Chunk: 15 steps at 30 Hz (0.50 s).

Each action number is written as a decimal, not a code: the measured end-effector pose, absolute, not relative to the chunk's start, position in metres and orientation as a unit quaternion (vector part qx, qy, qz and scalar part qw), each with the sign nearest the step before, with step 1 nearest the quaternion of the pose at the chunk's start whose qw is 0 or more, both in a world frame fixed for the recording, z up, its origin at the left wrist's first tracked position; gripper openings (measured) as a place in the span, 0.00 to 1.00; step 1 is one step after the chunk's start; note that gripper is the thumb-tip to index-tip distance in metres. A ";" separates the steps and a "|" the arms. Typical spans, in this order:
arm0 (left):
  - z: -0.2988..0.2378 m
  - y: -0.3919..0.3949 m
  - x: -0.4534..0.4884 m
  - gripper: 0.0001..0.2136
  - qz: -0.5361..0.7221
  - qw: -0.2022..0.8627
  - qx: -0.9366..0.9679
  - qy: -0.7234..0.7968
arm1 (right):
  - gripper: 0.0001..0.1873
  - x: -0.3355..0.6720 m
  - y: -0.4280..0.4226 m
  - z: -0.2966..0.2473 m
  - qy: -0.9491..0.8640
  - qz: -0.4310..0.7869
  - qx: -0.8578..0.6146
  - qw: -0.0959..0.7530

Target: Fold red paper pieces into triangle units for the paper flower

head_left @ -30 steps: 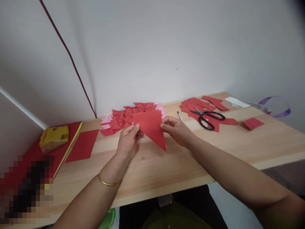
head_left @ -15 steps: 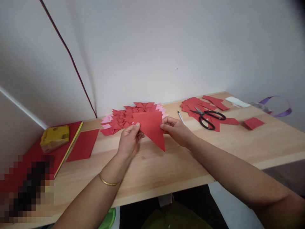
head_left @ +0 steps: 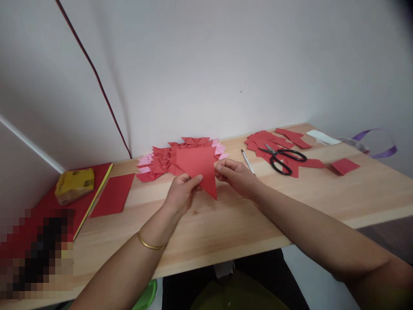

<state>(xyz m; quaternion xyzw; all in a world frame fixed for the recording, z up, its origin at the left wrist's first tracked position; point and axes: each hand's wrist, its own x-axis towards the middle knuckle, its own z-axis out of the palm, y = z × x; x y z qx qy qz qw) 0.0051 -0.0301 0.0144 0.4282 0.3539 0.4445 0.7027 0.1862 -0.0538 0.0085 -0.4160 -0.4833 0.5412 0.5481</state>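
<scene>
A sheet of red paper (head_left: 197, 161), folded with a point hanging down at its lower right, is held up above the table. My left hand (head_left: 181, 192) pinches its slanted lower edge, thumb in front and fingers mostly hidden behind. At the paper's right edge my right hand (head_left: 238, 176) is closed, thumb and forefinger together on the edge. Just behind the paper lies a cluster of folded red paper pieces (head_left: 159, 157) with pink paper pieces (head_left: 145, 160) among them, partly covered by the sheet.
To the right lie black-handled scissors (head_left: 292, 155), a pen (head_left: 248, 161), red paper cuttings (head_left: 263, 140) and a small folded red paper (head_left: 346, 166). On the left are a red card (head_left: 112, 196) and a yellow packet (head_left: 75, 185). The wooden table's front edge (head_left: 206, 266) is close to me.
My left hand has shifted right along the paper's lower edge, its thumb now nearer the point. The paper has moved slightly up and left. My right hand stays by the right edge.
</scene>
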 end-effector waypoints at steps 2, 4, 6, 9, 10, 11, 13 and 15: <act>0.015 -0.029 0.006 0.11 0.452 0.705 0.413 0.357 | 0.15 0.186 -0.056 0.012 -0.506 0.535 -0.425 0.526; 0.015 -0.029 0.006 0.11 0.462 0.706 0.402 0.357 | 0.15 0.186 -0.058 0.015 -0.548 0.527 -0.423 0.493; 0.015 -0.029 0.007 0.11 0.470 0.706 0.394 0.354 | 0.16 0.185 -0.061 0.017 -0.589 0.522 -0.416 0.455; 0.016 -0.030 0.007 0.13 0.469 0.715 0.383 0.350 | 0.18 0.183 -0.062 0.018 -0.622 0.510 -0.418 0.423; 0.016 -0.031 0.007 0.14 0.463 0.720 0.383 0.346 | 0.18 0.183 -0.062 0.017 -0.626 0.505 -0.419 0.421; 0.017 -0.032 0.006 0.14 0.456 0.726 0.384 0.341 | 0.18 0.183 -0.062 0.017 -0.629 0.501 -0.420 0.420; 0.018 -0.034 0.006 0.15 0.444 0.735 0.389 0.333 | 0.19 0.182 -0.062 0.016 -0.633 0.498 -0.421 0.418; 0.018 -0.034 0.006 0.14 0.447 0.737 0.387 0.327 | 0.18 0.183 -0.063 0.017 -0.644 0.495 -0.418 0.407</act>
